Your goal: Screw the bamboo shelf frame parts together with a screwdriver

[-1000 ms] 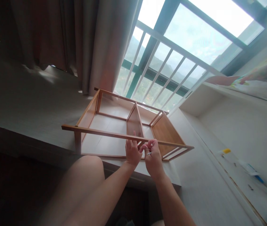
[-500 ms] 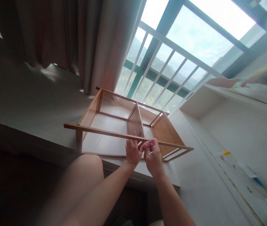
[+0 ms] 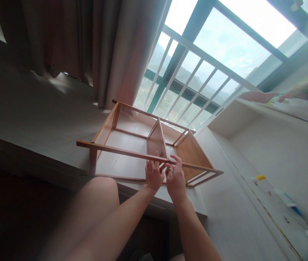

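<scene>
A wooden shelf frame [image 3: 127, 152] lies on its side on a pale ledge, its middle board [image 3: 156, 140] standing upright between the long rails. My left hand [image 3: 154, 175] grips the near rail where it meets that board, with fingertips showing beyond the rail. Just to the right, my right hand [image 3: 176, 181] is at the same rail. A short thin metal piece, apparently a hex key [image 3: 170, 169], shows between its curled fingers, while the index finger reaches over the rail. The joint itself is mostly covered by my hands.
My bent knee [image 3: 102, 185] is close to the ledge's front edge. Behind the frame are a barred window [image 3: 197, 76] and a long curtain [image 3: 121, 54]. A white cabinet [image 3: 241, 195] stands at right, with small items, one yellow-capped [image 3: 260, 177], on its surface.
My right hand has turned, its fingers loosening from a tight pinch and the index finger lifting over the rail. The metal piece has changed angle. My left hand stays on the rail.
</scene>
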Available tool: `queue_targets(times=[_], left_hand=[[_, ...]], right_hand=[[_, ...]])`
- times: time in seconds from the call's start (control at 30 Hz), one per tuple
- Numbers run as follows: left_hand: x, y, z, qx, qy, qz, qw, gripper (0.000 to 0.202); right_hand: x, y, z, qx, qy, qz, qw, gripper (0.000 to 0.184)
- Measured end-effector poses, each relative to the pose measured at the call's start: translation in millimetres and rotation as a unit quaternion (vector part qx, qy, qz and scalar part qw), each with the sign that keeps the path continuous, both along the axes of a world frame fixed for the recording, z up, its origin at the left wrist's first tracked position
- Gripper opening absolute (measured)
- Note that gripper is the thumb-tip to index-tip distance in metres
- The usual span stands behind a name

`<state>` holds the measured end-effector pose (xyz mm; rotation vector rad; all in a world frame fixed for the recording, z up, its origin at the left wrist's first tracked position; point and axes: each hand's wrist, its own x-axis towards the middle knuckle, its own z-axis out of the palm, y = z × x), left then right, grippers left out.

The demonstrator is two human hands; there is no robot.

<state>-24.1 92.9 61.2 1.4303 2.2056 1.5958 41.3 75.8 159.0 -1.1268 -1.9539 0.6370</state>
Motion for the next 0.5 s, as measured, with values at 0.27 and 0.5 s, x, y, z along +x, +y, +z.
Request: queue_targets(times=[0.27,0.5], left_hand=[[-1,3,-7.5,0.007,0.02,-0.013,1.0,0.062],[-3,1,-4.6,0.018,0.004,-0.015,1.0,0.07]], right_hand=[[14,14,7.9,-0.042,-0.032,0.085,0.995,0.046],[15,17,9.4,-0.009,-0.058,0.084,0.995,0.045]])
